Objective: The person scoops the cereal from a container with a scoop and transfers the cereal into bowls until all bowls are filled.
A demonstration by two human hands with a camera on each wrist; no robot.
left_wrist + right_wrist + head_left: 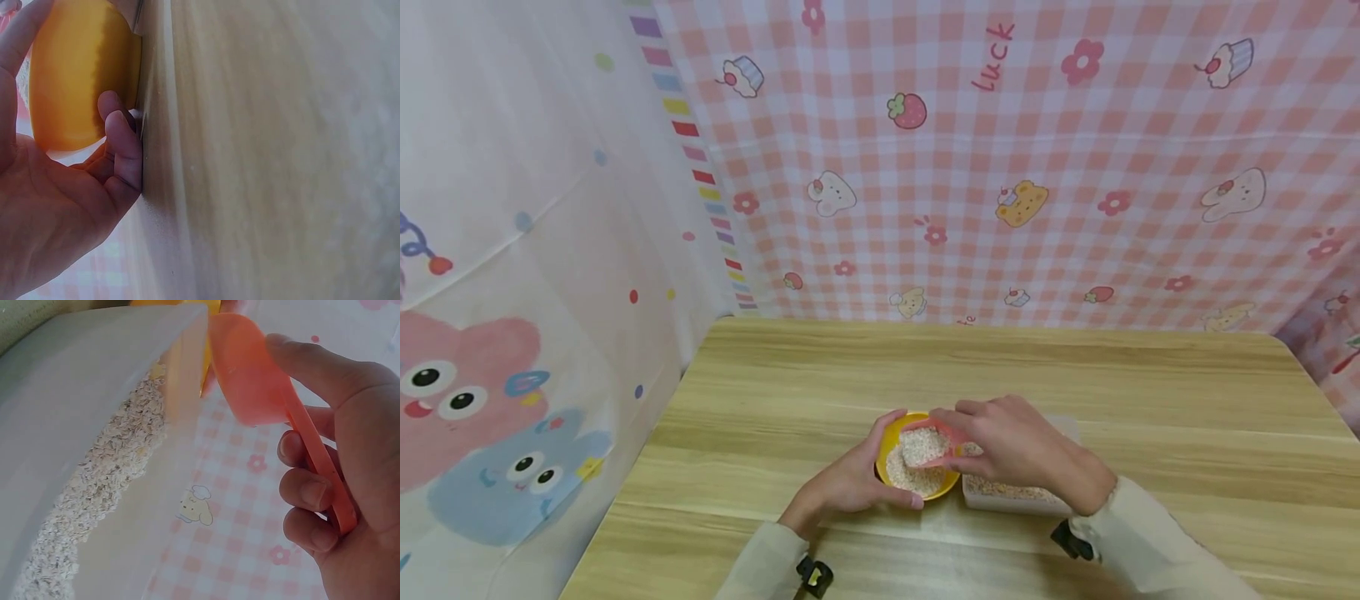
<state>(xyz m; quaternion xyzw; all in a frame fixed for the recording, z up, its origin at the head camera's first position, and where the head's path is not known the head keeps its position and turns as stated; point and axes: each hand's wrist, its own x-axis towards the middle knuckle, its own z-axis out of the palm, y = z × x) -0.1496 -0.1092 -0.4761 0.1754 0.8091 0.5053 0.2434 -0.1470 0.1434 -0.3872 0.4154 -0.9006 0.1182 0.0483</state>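
An orange-pink scoop (265,390) lies with its long axis running roughly left to right, its mouth pointing left over the yellow bowl (69,81) and its handle running right into the palm. Oats (925,447) fill the scoop. The right hand (1003,437) is closed round the handle, fingers curled and thumb against the scoop. The left hand (856,477) curves round the bowl's left side, thumb at the near rim, fingers spread toward the far side. The round bowl stands upright on the surface (775,375), just left of a translucent tub (1011,502) of oats.
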